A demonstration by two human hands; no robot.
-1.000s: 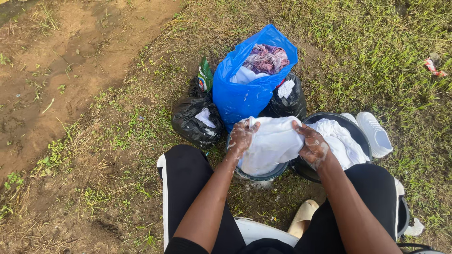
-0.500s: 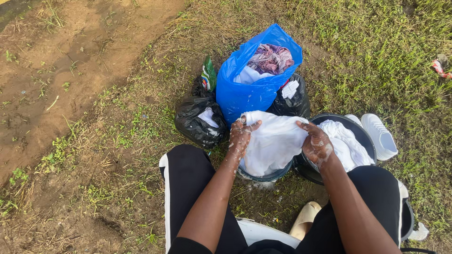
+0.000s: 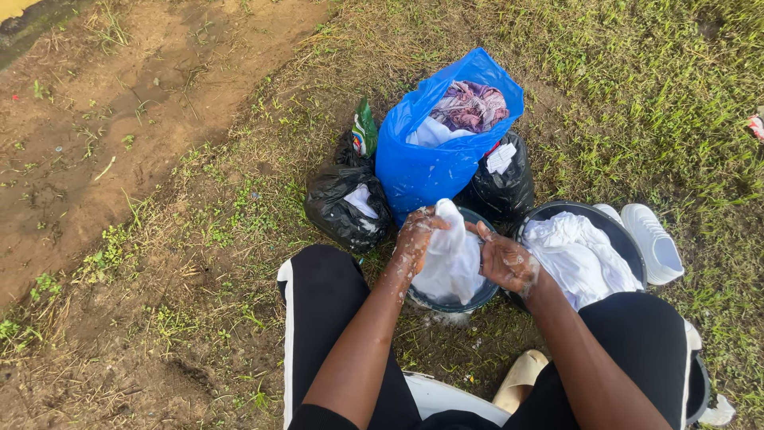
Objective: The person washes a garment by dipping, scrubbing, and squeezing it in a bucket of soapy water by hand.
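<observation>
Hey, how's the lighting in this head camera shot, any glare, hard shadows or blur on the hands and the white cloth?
Head view: soft, even daylight with no hard shadows on the grass. The white cloth between the left hand and right hand is bright, with its folds partly washed out. Both hands glisten with wet suds and look reasonably sharp. The blue bag shows a mild sheen.

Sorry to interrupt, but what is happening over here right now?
A seated person is handwashing outdoors. The soapy left hand and right hand grip a bunched white cloth over a small dark round bucket. More white laundry fills a dark basin beside it, and a blue plastic bag of clothes stands behind.
</observation>
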